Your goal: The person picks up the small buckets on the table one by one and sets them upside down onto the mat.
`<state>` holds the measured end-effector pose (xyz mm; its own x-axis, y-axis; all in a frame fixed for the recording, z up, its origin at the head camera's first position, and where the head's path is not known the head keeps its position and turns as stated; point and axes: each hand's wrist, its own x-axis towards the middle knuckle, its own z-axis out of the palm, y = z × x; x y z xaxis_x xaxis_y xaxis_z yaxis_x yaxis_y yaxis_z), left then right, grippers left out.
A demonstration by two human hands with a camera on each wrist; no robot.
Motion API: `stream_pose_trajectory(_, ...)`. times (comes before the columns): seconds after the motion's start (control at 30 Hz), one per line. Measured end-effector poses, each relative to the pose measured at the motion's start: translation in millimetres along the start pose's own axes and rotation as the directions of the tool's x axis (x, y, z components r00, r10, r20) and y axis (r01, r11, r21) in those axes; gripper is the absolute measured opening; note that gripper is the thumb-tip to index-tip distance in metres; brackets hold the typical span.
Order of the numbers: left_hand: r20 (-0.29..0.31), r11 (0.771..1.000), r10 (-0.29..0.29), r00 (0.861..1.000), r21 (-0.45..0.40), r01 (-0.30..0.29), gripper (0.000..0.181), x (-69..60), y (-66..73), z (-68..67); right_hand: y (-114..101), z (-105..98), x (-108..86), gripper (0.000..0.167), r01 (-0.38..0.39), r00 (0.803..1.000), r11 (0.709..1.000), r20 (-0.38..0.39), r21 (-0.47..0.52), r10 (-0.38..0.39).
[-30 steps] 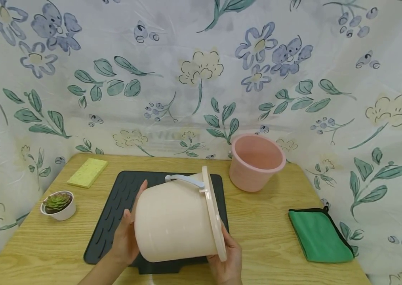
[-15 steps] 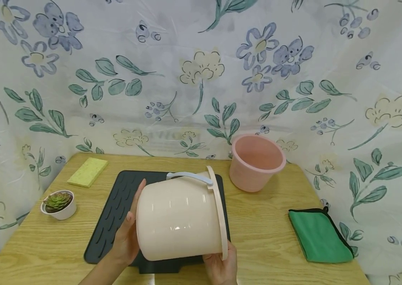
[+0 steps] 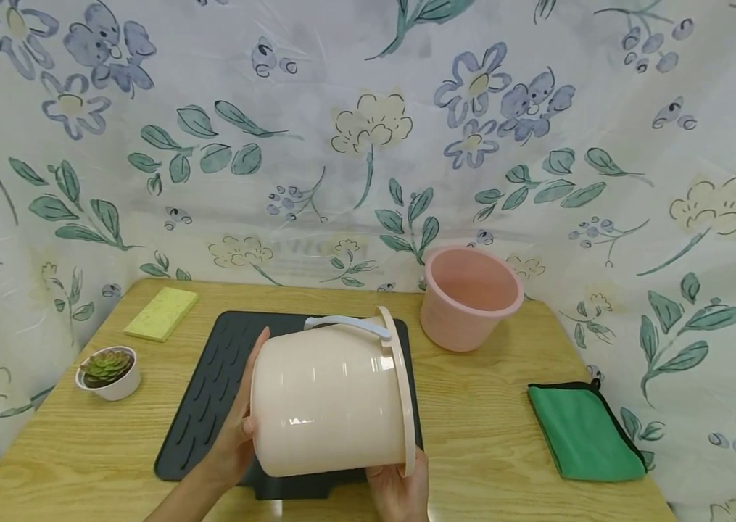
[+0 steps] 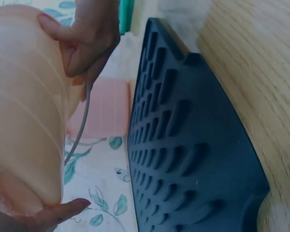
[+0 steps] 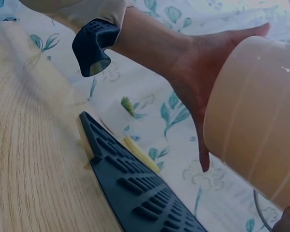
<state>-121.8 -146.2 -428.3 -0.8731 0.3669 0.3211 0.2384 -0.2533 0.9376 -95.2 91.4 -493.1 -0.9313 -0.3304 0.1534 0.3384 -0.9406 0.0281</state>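
A cream bucket (image 3: 331, 399) with a pale blue handle (image 3: 348, 322) lies sideways in the air above a dark drying mat (image 3: 207, 384). Its base faces left, its rim right. My left hand (image 3: 233, 442) supports the base with its palm; the right wrist view shows that hand (image 5: 198, 72) with long, straight fingers and the thumb spread over the bucket. Under the rim, my right hand (image 3: 400, 486) grips the edge. In the left wrist view the right hand (image 4: 89, 41) has its thumb on the bucket's side and its other fingers bent at the rim.
A pink bucket (image 3: 455, 326) stands upright at the back right. On the right lies a green zip pouch (image 3: 589, 435). A yellow sponge cloth (image 3: 162, 314) and a small potted succulent (image 3: 109, 373) are on the left of the wooden table (image 3: 485, 435). Floral curtain hangs behind.
The cream bucket has turned slightly, its rim now more edge-on and a little farther right. My right hand has slid lower and left under the rim. My left thumb has moved down.
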Motion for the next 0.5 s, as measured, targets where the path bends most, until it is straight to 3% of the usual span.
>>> stream_pose_trajectory(0.13,0.038,1.000,-0.024,0.999,0.004,0.024,0.095,0.9,2.1,-3.2,1.5,-3.8,0.6,0.020,-0.011,0.998,1.000,0.069,-0.007,0.011)
stream_pose_trajectory(0.33,-0.003,0.997,-0.071,0.997,0.043,0.071,0.094,2.3,2.4,-3.6,5.3,-8.3,2.5,0.020,-0.006,0.990,1.000,0.143,0.013,0.004)
stream_pose_trajectory(0.4,-0.020,0.996,-0.064,0.998,0.053,0.065,0.094,2.8,3.7,-0.9,5.9,-8.1,2.7,0.020,0.003,0.989,1.000,0.147,0.005,-0.004)
stream_pose_trajectory(0.5,-0.032,0.998,-0.007,0.999,0.060,0.009,0.094,3.6,5.0,3.5,5.7,-7.3,2.3,0.022,0.005,0.985,1.000,0.171,-0.022,-0.001)
